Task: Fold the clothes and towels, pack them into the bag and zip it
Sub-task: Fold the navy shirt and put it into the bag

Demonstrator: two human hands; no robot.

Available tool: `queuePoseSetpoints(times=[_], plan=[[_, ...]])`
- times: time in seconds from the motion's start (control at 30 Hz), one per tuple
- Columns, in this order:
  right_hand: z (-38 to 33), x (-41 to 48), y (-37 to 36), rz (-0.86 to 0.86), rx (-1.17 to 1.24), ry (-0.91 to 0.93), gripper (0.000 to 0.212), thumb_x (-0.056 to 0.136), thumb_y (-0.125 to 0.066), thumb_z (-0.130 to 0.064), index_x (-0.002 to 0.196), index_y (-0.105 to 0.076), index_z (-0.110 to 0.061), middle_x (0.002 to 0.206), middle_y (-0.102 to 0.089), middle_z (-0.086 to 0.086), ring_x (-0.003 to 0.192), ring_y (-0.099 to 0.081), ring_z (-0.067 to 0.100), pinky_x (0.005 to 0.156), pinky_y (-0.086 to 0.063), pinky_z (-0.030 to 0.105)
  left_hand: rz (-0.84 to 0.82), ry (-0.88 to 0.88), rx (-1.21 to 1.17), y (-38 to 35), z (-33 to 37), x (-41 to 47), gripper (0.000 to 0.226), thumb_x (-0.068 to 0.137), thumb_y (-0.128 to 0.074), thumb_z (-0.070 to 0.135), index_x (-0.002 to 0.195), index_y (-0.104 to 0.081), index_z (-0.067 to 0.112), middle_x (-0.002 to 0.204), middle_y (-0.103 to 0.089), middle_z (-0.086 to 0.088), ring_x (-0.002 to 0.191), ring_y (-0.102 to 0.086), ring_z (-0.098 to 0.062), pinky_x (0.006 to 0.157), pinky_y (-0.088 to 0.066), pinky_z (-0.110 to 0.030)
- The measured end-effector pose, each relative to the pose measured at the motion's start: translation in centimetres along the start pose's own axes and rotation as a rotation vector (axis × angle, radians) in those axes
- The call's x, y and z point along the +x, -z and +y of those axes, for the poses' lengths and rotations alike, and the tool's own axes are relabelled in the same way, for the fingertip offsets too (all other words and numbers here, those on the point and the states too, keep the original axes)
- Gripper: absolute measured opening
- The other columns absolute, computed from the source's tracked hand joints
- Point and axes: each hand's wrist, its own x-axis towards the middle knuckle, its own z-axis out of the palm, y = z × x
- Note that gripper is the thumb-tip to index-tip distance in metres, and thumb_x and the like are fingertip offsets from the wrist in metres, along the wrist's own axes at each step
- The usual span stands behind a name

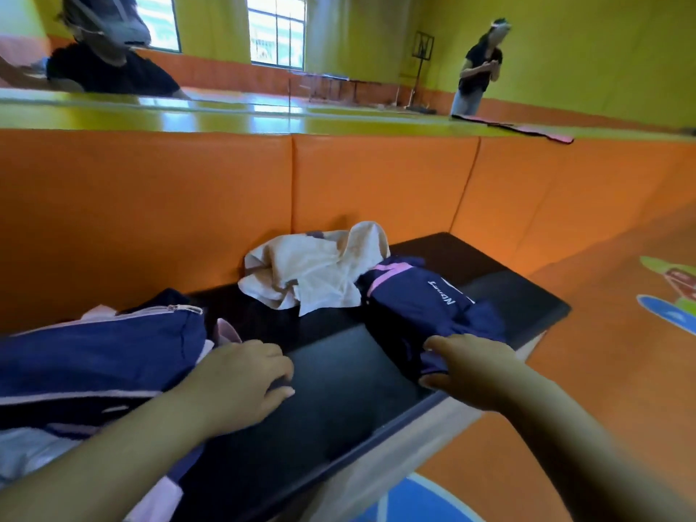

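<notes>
Navy cloth is pinched between your right fingers (433, 381) and thumb. Your right hand (469, 371) grips the near edge of the navy garment (425, 307), thumb on top and fingers curled beneath the fabric. Your left fingers (280, 388) are loosely bent and close together, with their tips resting on the black counter (339, 371) and nothing visibly held. Your left hand (241, 382) lies just beside the end of the bag (94, 356).

The garment lies crumpled on the right part of the counter, a pink stripe and white lettering facing up. Touching its far edge, toward the wall, is a cream towel (312, 273), unfolded and bunched in a heap. The bag is navy with pale pink trim and lies at the left end of the counter, its pink zip (150, 312) running along the upper edge. You cannot tell whether the zip is open.

Behind the counter runs an orange padded wall (150, 205), and the floor (621, 371) on your right is orange too. Far off at the upper right stands a person (480, 65) in a dark top.
</notes>
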Motion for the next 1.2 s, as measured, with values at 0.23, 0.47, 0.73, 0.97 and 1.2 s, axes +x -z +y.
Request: queuePoseSetpoints(times=[0.23, 0.47, 0.73, 0.97, 1.2], plan=[[5.5, 6.6, -2.2, 0.186, 0.158, -0.327, 0.049, 0.093, -0.037, -0.057, 0.127, -0.042, -0.022, 0.128, -0.052, 0.005, 0.116, -0.051, 0.029, 0.083, -0.043, 0.042, -0.155, -0.055, -0.028, -3.7, 3.3, 11.2, 0.030, 0.092, -0.043, 0.046, 0.114, -0.055, 0.029, 0.114, -0.052, 0.010, 0.108, -0.049, -0.014, 0.087, -0.044, -0.031], [6.9, 11.9, -5.2, 0.039, 0.396, -0.187, 0.090, 0.079, -0.045, -0.074, 0.150, -0.008, -0.032, 0.159, -0.012, -0.001, 0.144, -0.012, 0.030, 0.109, -0.024, 0.058, -0.074, -0.150, -0.027, -7.5, 4.5, 21.0, 0.069, 0.086, -0.062, 0.024, 0.145, -0.028, 0.019, 0.145, -0.036, -0.003, 0.132, -0.033, -0.027, 0.106, -0.037, -0.037], [6.6, 12.1, -9.5, 0.018, 0.236, -0.114, 0.102, 0.083, -0.064, -0.043, 0.149, 0.013, -0.029, 0.160, 0.002, 0.003, 0.146, 0.000, 0.035, 0.110, -0.012, 0.065, -0.338, -0.206, 0.159, -10.1, 3.3, 27.0, 0.090, 0.084, -0.062, 0.030, 0.149, 0.000, 0.035, 0.159, 0.005, 0.010, 0.146, 0.005, -0.023, 0.116, -0.014, -0.036], [8.7, 12.5, -10.0, 0.103, 0.232, -0.022, 0.072, 0.092, -0.052, -0.025, 0.150, -0.010, -0.028, 0.157, -0.022, 0.001, 0.143, -0.020, 0.030, 0.110, -0.029, 0.053, -0.324, -0.263, 0.117, -10.3, 3.8, 26.9, 0.082, 0.083, -0.062, 0.044, 0.148, -0.011, 0.036, 0.159, -0.011, 0.007, 0.145, -0.012, -0.016, 0.116, -0.012, -0.031], [10.7, 8.6, -10.3, 0.091, 0.301, 0.163, 0.083, 0.081, -0.071, -0.029, 0.148, -0.021, -0.032, 0.155, -0.028, -0.003, 0.144, -0.021, 0.026, 0.114, -0.025, 0.049, -0.068, -0.400, 0.125, -10.6, 4.9, 21.5, 0.066, 0.064, -0.052, 0.070, 0.119, -0.062, 0.034, 0.109, -0.069, 0.011, 0.086, -0.069, -0.010, 0.071, -0.055, -0.025]])
